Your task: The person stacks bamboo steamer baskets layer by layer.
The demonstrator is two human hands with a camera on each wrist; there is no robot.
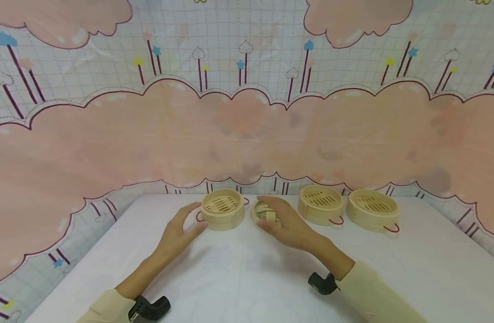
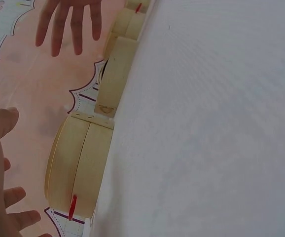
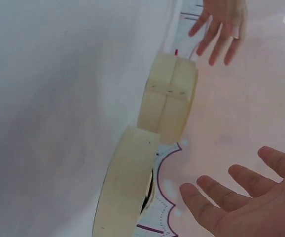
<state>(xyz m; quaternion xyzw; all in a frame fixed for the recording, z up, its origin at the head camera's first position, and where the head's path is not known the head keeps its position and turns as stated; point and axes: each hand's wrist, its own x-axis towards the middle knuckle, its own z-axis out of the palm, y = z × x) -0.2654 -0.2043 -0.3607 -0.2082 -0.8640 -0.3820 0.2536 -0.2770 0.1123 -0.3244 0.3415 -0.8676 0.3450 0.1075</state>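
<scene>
A round woven bamboo lid (image 1: 270, 216), crossed by a bamboo strap, lies on the white tabletop (image 1: 239, 278) near its back edge. The left wrist view shows a small brown mark (image 2: 105, 109) on the rim of this lid, too small to read.

The right hand (image 1: 289, 225) reaches over the lid from the lower right, open and gripping nothing; from the head, thumb and fingers part across the lid, while the right wrist view shows the extended fingertips apart from it. Just left of the lid stands a slotted-top bamboo steamer (image 1: 223, 220) with red cord handles (image 1: 246, 201). The left hand (image 1: 177, 235) comes in from the lower left, open too, thumb and fingers spread in a C at the steamer's left side; whether they touch it cannot be told from the head, though the left wrist view shows a gap.

To the right of the lid stand a third steamer (image 1: 320, 216) and, just beside it, a fourth steamer (image 1: 372, 220), each upright, slotted on top, a red loop at the front. Both wrists carry black cameras (image 1: 322, 283) below pale yellow sleeves (image 1: 376, 291). Behind hangs a cloud-print backdrop (image 1: 239, 134).
</scene>
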